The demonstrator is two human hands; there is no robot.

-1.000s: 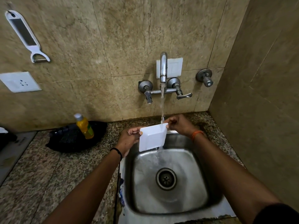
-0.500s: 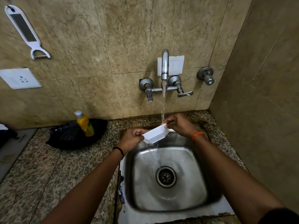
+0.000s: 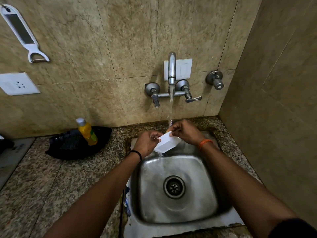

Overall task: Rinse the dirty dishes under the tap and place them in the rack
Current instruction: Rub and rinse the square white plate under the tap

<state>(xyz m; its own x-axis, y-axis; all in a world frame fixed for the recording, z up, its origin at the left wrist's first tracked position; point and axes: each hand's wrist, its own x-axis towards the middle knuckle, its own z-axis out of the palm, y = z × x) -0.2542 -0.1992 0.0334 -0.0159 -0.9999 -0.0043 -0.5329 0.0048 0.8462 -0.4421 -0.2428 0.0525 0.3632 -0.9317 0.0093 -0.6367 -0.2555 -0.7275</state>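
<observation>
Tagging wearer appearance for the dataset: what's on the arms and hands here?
Bare forearms, no gloves. Left wrist has a thin black band; right wrist an orange thread band. A dark sleeve edge shows at the right upper arm. No rings visible.

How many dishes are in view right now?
1: a white container held by both hands, left hand and right hand, under the tap. Others may be out of frame.

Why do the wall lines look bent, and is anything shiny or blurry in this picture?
Head view: the wide-angle lens bows the tile lines near the edges; the steel sink shows soft glare on its basin; the white container, held by the left hand and right hand under the tap, looks slightly soft; the arms darken toward the bottom.
</observation>
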